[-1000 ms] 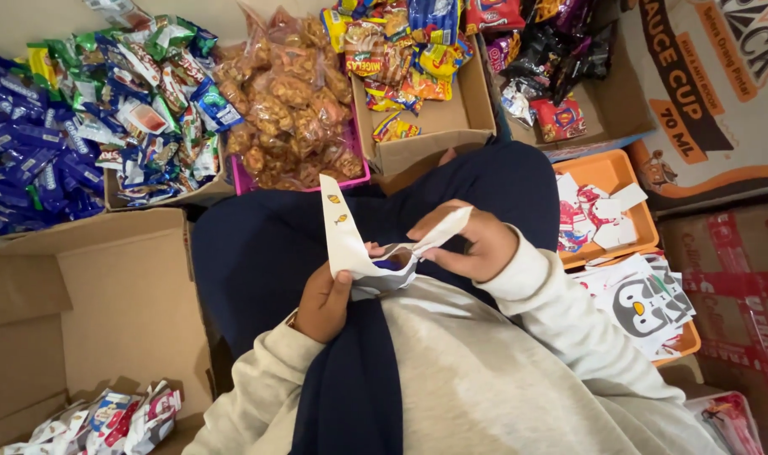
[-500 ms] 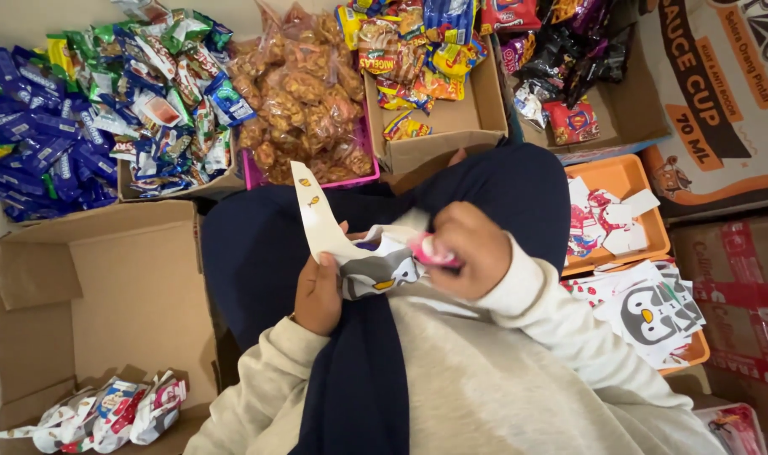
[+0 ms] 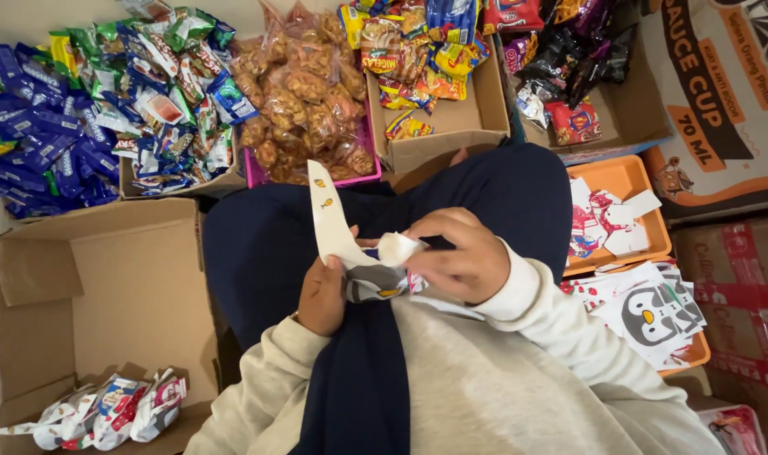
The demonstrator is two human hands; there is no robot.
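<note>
Over the lap, the left hand (image 3: 323,297) and right hand (image 3: 458,258) both grip a white printed paper pouch (image 3: 343,240) — fingers pinched on its folded lower end, its flap standing upright. Right, an orange tray (image 3: 621,179) holds similar flat pouches; left, an open cardboard box (image 3: 97,286) — filled ones in its corner. Beyond the knees, boxes of snack packets (image 3: 304,97).

Both forearms are drawn in over the lap, sleeves reaching to the wrists. The left hand (image 3: 323,295) is held with its back toward the camera, fingers curled inward and thumb raised. The right hand (image 3: 460,257) is set just beside it, knuckles up, fingertips pinched together toward the left.
</note>
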